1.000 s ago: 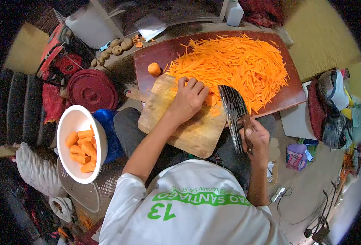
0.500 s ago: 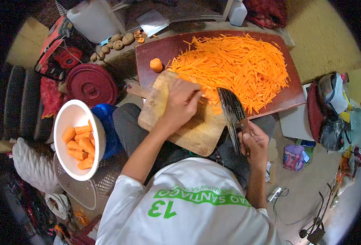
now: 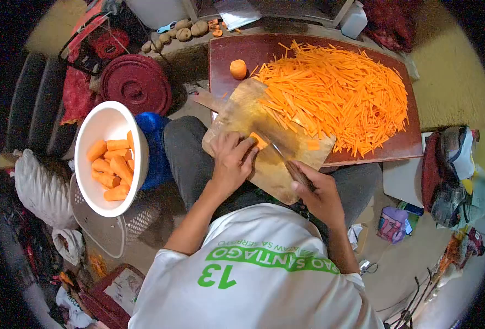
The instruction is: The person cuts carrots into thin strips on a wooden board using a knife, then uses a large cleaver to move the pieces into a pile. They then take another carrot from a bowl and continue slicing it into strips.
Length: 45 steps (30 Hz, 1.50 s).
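On pale wooden chopping board (image 3: 242,118): left hand (image 3: 231,162) pins firm, slippery orange carrot piece (image 3: 257,140); right hand (image 3: 319,194) grips knife (image 3: 283,156) handle.

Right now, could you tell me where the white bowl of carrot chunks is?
In the head view, the white bowl sits on the person's left, beside the blue object.

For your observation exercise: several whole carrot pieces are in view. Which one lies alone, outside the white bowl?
The carrot stub on the red tray, left of the strips. The others sit together in the bowl.
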### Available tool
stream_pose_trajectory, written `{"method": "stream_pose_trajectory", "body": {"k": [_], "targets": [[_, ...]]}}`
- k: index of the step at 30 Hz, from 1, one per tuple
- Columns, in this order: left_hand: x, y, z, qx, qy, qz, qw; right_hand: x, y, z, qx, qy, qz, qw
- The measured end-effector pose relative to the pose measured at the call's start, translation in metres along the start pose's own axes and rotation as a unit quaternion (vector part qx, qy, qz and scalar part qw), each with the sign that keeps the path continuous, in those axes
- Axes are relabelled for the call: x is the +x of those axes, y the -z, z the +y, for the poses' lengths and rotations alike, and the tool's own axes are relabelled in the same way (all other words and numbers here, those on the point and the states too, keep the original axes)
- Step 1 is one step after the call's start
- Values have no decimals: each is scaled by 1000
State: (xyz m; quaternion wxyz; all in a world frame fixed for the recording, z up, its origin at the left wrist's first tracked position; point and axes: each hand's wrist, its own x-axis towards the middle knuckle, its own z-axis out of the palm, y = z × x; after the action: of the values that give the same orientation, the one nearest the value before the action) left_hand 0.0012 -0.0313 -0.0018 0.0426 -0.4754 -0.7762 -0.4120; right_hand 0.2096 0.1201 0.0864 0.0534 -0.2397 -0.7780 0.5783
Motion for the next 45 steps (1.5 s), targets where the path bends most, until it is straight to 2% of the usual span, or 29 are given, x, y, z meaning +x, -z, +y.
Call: {"method": "stream_pose_trajectory", "body": {"k": [5, 8, 17, 20, 26, 32, 35, 38, 41, 45], "targets": [[3, -9, -1, -44, -32, -24, 998, -4, 1, -1, -87, 78, -5, 993], [1, -8, 11, 2, -60, -27, 998, -17, 7, 0, -91, 10, -18, 996], [-2, -9, 10, -1, -52, -31, 998, -22, -2, -17, -106, -28, -47, 993], [-5, -3, 5, -12, -47, -59, 997, -27, -6, -17, -119, 28, -22, 992], [-6, -5, 0, -37, -56, -31, 997, -6, -27, -11, -189, 29, -50, 980], [-5, -2, -1, -42, -63, -31, 997, 16, -26, -40, -238, -72, -119, 961], [-2, -1, 3, -42, -62, -24, 997, -5, -24, -35, -214, -31, -73, 973], [-5, -3, 0, -31, -61, -42, 997, -11, -22, -34, -169, -54, -61, 982], [-6, -5, 0, -41, -62, -33, 997, 5, -31, -14, -187, -7, -53, 981], [-6, -4, -1, -32, -64, -42, 997, 16, -28, -33, -171, -43, -66, 982]]}}
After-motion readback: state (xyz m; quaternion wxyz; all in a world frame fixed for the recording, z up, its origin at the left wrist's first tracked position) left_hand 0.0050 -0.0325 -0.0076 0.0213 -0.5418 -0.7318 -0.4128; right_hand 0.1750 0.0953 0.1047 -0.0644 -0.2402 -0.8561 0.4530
